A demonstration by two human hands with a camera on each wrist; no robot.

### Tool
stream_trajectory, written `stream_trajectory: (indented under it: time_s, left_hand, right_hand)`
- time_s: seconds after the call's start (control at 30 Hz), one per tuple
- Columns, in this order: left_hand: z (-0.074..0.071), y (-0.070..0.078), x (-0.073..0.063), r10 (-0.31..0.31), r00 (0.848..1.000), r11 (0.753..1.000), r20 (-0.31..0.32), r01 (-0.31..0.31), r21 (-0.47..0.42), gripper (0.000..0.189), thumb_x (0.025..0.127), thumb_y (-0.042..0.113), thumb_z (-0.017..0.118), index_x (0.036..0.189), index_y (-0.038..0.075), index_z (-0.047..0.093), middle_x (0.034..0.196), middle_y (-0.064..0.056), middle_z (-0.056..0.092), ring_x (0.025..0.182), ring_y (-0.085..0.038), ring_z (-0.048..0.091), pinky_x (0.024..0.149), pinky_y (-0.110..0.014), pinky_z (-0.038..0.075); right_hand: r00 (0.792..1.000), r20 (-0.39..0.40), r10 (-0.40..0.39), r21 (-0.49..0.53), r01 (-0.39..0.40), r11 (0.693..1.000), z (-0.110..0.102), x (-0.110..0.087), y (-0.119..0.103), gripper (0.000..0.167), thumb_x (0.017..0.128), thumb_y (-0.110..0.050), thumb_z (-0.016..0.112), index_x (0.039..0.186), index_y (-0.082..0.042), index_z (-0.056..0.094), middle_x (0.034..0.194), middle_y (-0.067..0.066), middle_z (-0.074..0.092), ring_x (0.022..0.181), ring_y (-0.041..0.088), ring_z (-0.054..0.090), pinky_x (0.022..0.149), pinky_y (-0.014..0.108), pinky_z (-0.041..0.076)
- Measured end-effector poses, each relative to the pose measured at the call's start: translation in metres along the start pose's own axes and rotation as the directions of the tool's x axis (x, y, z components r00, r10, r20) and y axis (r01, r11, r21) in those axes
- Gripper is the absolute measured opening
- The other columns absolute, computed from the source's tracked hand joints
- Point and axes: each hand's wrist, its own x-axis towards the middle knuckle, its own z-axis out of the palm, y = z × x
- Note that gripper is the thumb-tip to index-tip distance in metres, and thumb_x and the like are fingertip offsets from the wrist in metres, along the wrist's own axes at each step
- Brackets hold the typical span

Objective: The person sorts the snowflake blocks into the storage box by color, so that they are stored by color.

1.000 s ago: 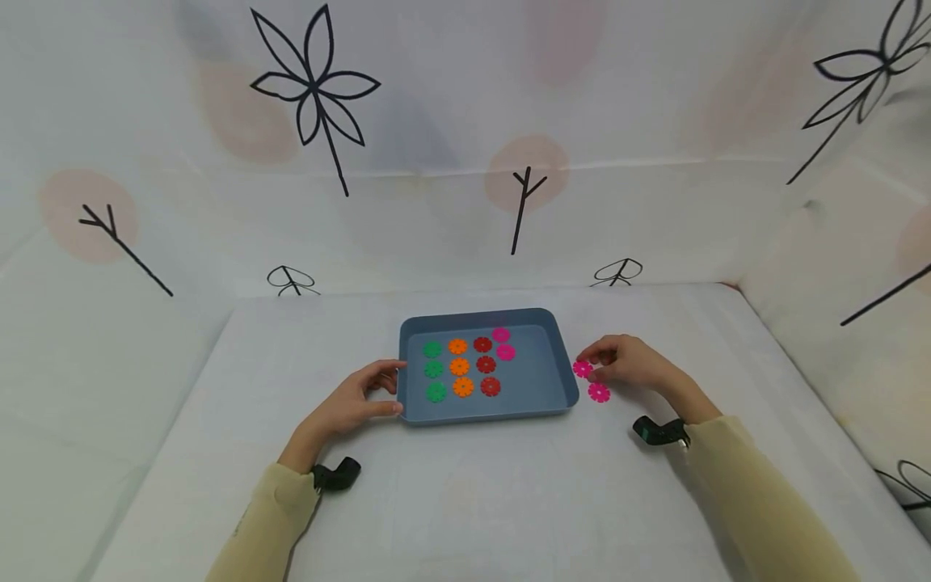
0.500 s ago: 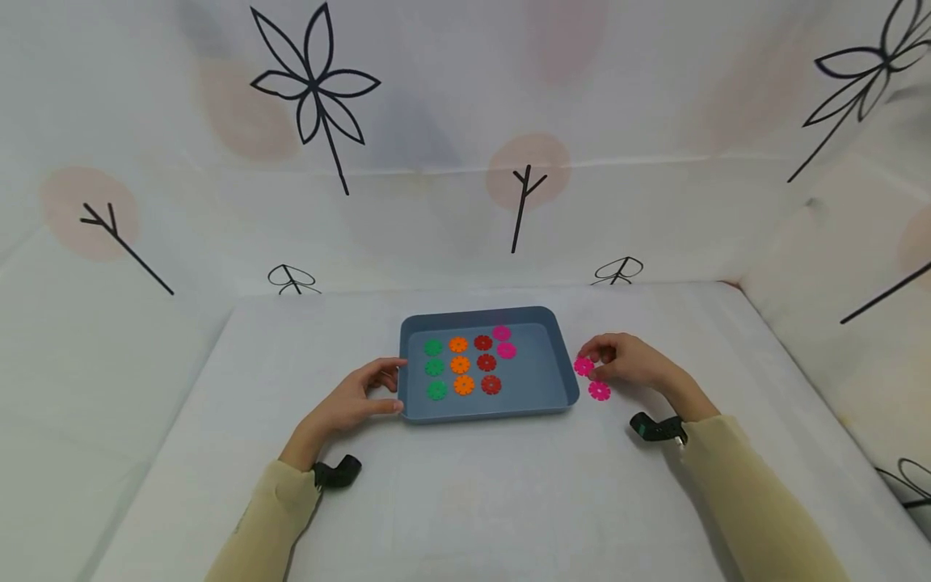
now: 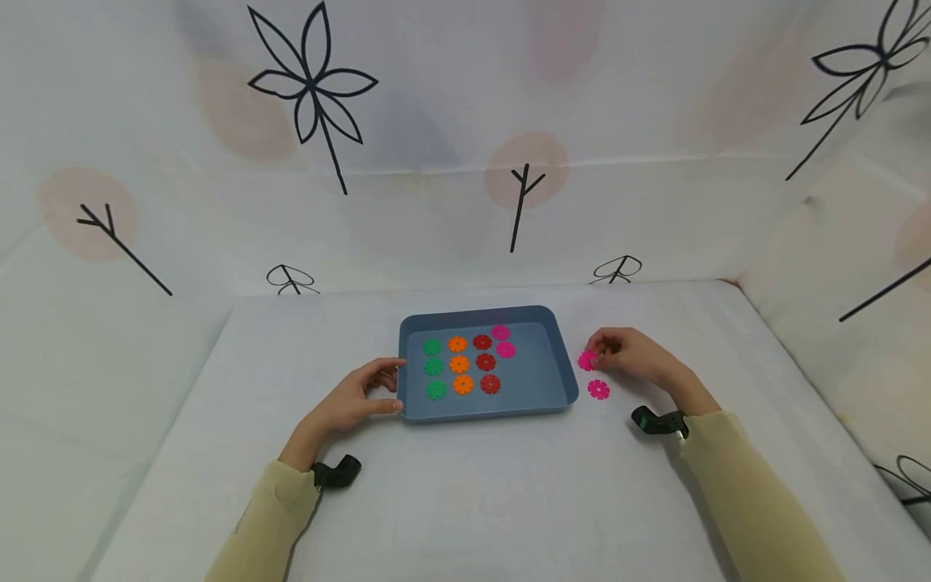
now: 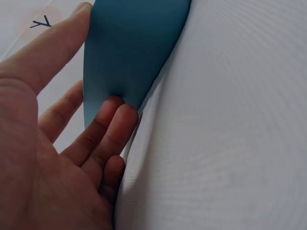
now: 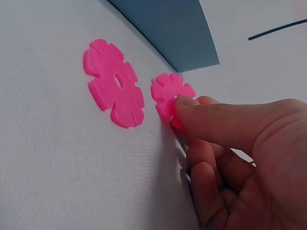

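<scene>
My right hand [image 3: 631, 356] pinches a pink notched plastic disc [image 5: 168, 92] between thumb and fingertips, just to the right of the tray. Closer to me, a second pink notched disc [image 3: 599, 390] lies flat on the white cloth. The blue-grey tray [image 3: 538, 396] has my left hand [image 3: 359, 398] at its left side. In the left wrist view, the spread thumb [image 4: 62, 40] reaches the tray's rim and relaxed fingertips rest against its outer wall. Inside the tray, green discs [image 3: 434, 367], orange discs [image 3: 459, 364] and red discs [image 3: 486, 362] form columns of three, beside two pink discs [image 3: 505, 350].
A white cloth [image 3: 480, 493] covers the table. Patterned fabric [image 3: 422, 218] with leaf and twig drawings hangs behind and at the sides. Each wrist wears a black camera mount, on the left [image 3: 337, 473] and on the right [image 3: 657, 421].
My right hand has drawn slightly back and to the right, shifting the pinched pink disc away from the near one. The left hand and the tray keep their places.
</scene>
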Motion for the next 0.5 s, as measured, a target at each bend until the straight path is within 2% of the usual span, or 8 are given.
stream_trajectory:
  time_s: [0.07,0.17,0.27,0.5]
  left_hand:
    - [0.0,-0.012,0.001,0.004,1.0,1.0,-0.005,-0.004,0.01,0.065,0.086,0.007,0.078,0.143,-0.001,0.048,0.114,-0.015,0.059,0.102,-0.029,0.058,0.095,-0.046,0.042]
    - [0.001,-0.02,0.001,-0.006,1.0,1.0,-0.009,0.006,0.014,0.065,0.086,0.007,0.078,0.143,0.0,0.048,0.114,-0.015,0.059,0.103,-0.03,0.058,0.095,-0.046,0.041]
    - [0.002,-0.021,0.0,-0.017,1.0,1.0,-0.011,0.017,0.011,0.066,0.086,0.005,0.077,0.144,0.0,0.047,0.115,-0.017,0.059,0.103,-0.032,0.058,0.096,-0.049,0.04]
    - [0.0,-0.019,0.002,-0.013,1.0,1.0,-0.003,0.013,-0.01,0.065,0.086,0.012,0.079,0.143,0.006,0.05,0.114,-0.01,0.059,0.103,-0.025,0.058,0.097,-0.047,0.04]
  right_hand:
    - [1.0,-0.008,-0.005,0.01,0.005,1.0,-0.001,-0.003,-0.007,0.017,0.093,-0.001,0.062,0.11,0.001,0.066,0.096,0.011,0.062,0.091,0.026,0.054,0.078,0.03,0.047]
    - [1.0,-0.026,-0.01,0.003,0.01,1.0,-0.003,-0.003,-0.007,0.02,0.095,-0.006,0.063,0.114,0.0,0.068,0.097,0.011,0.064,0.092,0.027,0.055,0.078,0.029,0.049]
    - [0.998,-0.059,-0.002,-0.012,0.001,1.0,-0.007,0.003,0.006,0.026,0.096,-0.012,0.065,0.12,-0.005,0.069,0.102,0.009,0.065,0.095,0.027,0.056,0.079,0.03,0.05]
    - [0.995,-0.097,0.016,0.007,-0.015,1.0,-0.016,0.0,-0.003,0.03,0.098,-0.013,0.063,0.126,-0.004,0.067,0.115,0.016,0.062,0.106,0.031,0.058,0.082,0.032,0.052]
